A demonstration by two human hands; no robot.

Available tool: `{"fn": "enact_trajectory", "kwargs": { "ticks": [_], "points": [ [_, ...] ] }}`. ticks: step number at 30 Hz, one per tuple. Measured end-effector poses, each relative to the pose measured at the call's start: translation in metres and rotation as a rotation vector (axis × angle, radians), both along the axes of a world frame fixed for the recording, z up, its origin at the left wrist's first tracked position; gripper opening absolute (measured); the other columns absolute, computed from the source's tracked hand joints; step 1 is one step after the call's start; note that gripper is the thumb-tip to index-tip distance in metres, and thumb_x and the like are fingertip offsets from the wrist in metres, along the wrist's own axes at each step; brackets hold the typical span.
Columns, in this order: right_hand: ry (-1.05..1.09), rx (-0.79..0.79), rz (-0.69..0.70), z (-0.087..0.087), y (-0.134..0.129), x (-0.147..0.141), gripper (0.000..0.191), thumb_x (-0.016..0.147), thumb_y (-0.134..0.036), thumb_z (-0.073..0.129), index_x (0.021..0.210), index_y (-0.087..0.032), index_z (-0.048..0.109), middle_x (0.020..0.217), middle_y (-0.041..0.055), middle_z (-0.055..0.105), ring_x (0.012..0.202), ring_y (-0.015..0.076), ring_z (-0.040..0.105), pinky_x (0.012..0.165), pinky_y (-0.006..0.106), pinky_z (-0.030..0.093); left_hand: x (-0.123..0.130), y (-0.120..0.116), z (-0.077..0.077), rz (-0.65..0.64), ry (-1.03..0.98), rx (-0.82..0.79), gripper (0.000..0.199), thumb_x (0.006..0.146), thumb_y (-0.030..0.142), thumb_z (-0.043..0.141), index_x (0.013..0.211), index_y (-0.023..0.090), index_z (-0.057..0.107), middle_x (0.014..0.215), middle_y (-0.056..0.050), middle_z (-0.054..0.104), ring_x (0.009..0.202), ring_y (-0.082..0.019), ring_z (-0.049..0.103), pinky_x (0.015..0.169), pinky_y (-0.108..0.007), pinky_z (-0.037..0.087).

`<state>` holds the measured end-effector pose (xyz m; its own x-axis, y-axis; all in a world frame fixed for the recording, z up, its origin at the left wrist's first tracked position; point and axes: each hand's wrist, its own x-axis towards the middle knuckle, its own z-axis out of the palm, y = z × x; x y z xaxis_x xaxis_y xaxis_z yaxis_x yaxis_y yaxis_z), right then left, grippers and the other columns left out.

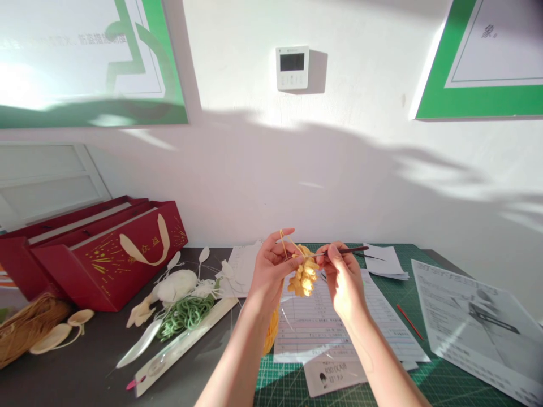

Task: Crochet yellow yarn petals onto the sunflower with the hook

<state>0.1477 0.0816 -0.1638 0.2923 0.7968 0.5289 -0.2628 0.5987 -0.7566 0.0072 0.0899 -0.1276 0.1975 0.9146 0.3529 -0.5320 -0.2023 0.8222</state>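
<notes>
A ruffled yellow crochet piece [304, 278] hangs between my two hands above the papers. My left hand [275, 259] pinches its upper left edge, with a strand of yellow yarn looped over the raised index finger. In my right hand [340, 272] is a crochet hook [350, 250] with a dark handle, held pencil-like. Its thin tip points left and meets the top of the yellow piece. Partly hidden behind my left forearm, a ball of yellow yarn [271, 330] rests on the table.
Printed sheets [326, 328] lie on a green cutting mat [280, 376]. To the right are a red stick [410, 322] and a packaged cutter sheet [479, 322]. On the left are red gift bags [123, 254], green yarn [186, 316], white yarn [178, 285] and brown yarn [34, 325].
</notes>
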Motion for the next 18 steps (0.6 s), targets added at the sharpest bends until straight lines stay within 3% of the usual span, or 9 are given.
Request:
{"fn": "enact_trajectory", "kwargs": {
  "ticks": [7, 10, 14, 18],
  "points": [
    [-0.091, 0.034, 0.037, 0.0, -0.001, -0.006, 0.028, 0.1, -0.039, 0.054, 0.079, -0.024, 0.044, 0.075, -0.001, 0.057, 0.059, 0.0132, 0.055, 0.053, 0.029, 0.049, 0.005, -0.002, -0.001, -0.019, -0.039, -0.018, 0.054, 0.062, 0.014, 0.091, 0.112, 0.022, 0.073, 0.075, 0.001, 0.068, 0.069, -0.013, 0.061, 0.068, -0.025, 0.048],
    [-0.178, 0.129, -0.072, -0.001, -0.001, -0.003, 0.022, 0.099, -0.034, 0.057, 0.082, -0.024, 0.047, 0.078, -0.0006, 0.059, 0.065, 0.014, 0.058, 0.058, 0.029, 0.05, 0.005, -0.003, -0.002, -0.008, -0.063, -0.037, 0.057, 0.064, 0.012, 0.09, 0.116, 0.023, 0.071, 0.077, 0.002, 0.067, 0.071, -0.012, 0.062, 0.07, -0.025, 0.049],
    [-0.388, 0.318, -0.26, -0.006, 0.0, 0.01, 0.011, 0.088, -0.019, 0.072, 0.084, -0.025, 0.064, 0.084, 0.002, 0.067, 0.078, 0.0181, 0.062, 0.07, 0.036, 0.05, 0.007, -0.003, -0.005, -0.015, -0.112, -0.083, 0.057, 0.065, 0.009, 0.089, 0.118, 0.021, 0.07, 0.077, 0.002, 0.068, 0.071, -0.011, 0.061, 0.067, -0.023, 0.046],
    [-0.508, 0.489, -0.401, -0.011, 0.001, 0.016, 0.024, 0.082, -0.008, 0.072, 0.09, -0.03, 0.073, 0.088, 0.0014, 0.07, 0.08, 0.0196, 0.061, 0.073, 0.04, 0.05, 0.011, -0.001, -0.008, -0.119, -0.167, -0.173, 0.057, 0.063, 0.011, 0.088, 0.117, 0.014, 0.069, 0.071, 0.004, 0.064, 0.064, -0.009, 0.058, 0.065, -0.023, 0.045]
  ]
}}
